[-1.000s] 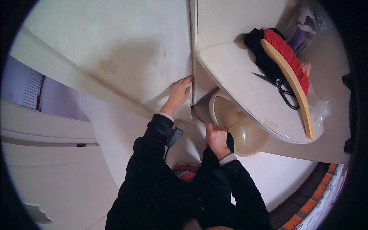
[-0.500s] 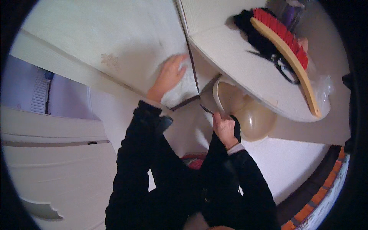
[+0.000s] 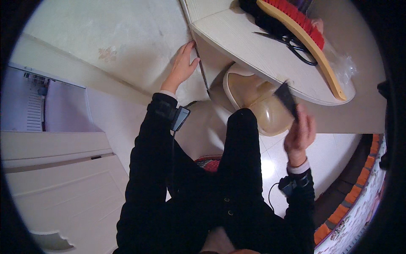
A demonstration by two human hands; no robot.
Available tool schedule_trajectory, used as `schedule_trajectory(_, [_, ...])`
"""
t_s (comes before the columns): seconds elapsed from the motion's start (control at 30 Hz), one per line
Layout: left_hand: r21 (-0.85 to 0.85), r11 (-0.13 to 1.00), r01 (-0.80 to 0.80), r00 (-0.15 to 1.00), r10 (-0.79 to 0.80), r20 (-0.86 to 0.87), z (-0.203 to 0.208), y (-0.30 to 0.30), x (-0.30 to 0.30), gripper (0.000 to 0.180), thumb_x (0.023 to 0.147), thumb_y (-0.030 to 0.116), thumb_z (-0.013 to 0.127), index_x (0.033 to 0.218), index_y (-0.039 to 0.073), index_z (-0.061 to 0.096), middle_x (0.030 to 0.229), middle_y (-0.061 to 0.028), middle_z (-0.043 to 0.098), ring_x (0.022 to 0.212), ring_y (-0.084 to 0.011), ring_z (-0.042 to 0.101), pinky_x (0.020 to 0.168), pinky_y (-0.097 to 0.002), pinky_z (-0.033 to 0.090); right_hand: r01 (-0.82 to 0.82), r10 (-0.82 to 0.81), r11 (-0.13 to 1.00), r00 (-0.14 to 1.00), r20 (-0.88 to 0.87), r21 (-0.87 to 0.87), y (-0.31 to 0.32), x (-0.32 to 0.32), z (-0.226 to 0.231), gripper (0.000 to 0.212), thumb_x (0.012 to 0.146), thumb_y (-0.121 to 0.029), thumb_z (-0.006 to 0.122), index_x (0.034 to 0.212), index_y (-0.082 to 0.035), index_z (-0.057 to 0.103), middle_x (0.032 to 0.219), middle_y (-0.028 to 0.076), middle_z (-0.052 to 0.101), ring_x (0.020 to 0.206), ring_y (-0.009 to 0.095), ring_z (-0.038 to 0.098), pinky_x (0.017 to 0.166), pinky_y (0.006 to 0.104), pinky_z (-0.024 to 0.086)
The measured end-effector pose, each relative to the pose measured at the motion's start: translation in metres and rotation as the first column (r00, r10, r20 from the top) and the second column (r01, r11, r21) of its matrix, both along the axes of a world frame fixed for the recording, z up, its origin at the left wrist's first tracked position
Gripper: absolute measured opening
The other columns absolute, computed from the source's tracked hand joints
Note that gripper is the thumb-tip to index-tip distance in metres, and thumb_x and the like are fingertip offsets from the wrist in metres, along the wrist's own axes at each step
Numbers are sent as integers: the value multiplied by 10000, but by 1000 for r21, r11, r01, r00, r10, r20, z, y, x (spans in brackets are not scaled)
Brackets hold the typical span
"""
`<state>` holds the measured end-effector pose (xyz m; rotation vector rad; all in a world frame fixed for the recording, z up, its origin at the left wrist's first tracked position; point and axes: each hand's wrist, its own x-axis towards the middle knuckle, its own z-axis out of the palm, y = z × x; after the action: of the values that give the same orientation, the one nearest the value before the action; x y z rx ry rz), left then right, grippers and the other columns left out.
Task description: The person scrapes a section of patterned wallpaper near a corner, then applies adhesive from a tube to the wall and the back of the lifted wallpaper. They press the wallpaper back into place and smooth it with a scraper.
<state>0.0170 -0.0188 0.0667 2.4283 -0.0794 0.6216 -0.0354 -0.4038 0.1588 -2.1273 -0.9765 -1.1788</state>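
My left hand (image 3: pixel 182 70) rests against the pale patterned wallpaper (image 3: pixel 131 29), its fingers stretched out and fingertips at the dark seam beside the shelf unit. Out to the right, my right hand (image 3: pixel 301 133) grips a dark flat-bladed scraper (image 3: pixel 286 97). The blade points up and to the left, close to the rounded edge of the white shelf (image 3: pixel 241 38); I cannot tell whether they touch. The scraper's handle is mostly hidden by my fingers, which are slightly blurred.
On the shelf lie a wooden-handled brush (image 3: pixel 315 48) with red bristles, black scissors (image 3: pixel 298 48) and a crumpled clear plastic bag (image 3: pixel 344 70). Beneath it sits a glossy beige basin-like thing (image 3: pixel 270 116). A patterned bed cover (image 3: pixel 359 216) borders the lower right, and a white panelled door (image 3: pixel 72 194) the left.
My right hand has swung right and away from the seam with the scraper, whose blade now shows broadside. My left hand has slid slightly up and left along the wall. The view has shifted.
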Motion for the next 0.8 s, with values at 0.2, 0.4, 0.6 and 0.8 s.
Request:
schedule_trajectory(0.2, [-144,989,19,1000,-21,-18,-3,17,-24,508,895,99,628,1362,10,451,1275,-171,576,1174,-296,568,995,-385,463,-63,127,971,955,-269,232,-7,-4,11,308,939,24,478,1217,24,609,998,191,669,894,274,663,804,354,538])
schedule_trajectory(0.4, [84,993,-84,948,106,-300,-39,39,-41,472,908,120,610,1349,12,480,1321,-165,557,1210,-297,551,1002,-380,449,85,665,715,224,-713,694,73,-49,-63,131,926,-11,581,1050,24,555,901,138,722,809,171,701,728,282,537])
schedule_trajectory(0.6, [-29,999,-25,930,12,-367,-68,36,-33,496,934,113,573,1405,39,438,1380,-156,525,1253,-285,521,1015,-363,432,47,376,923,-329,-866,383,159,-60,-175,330,888,-162,610,1127,38,499,954,191,660,795,272,711,673,391,563])
schedule_trajectory(0.8, [-243,970,2,906,-105,-411,-65,43,-30,490,961,113,527,1429,37,401,1386,-156,521,1273,-277,504,1036,-350,408,277,461,885,-419,-782,373,238,-57,-238,510,954,-458,489,1163,3,547,867,129,582,788,262,572,705,385,461])
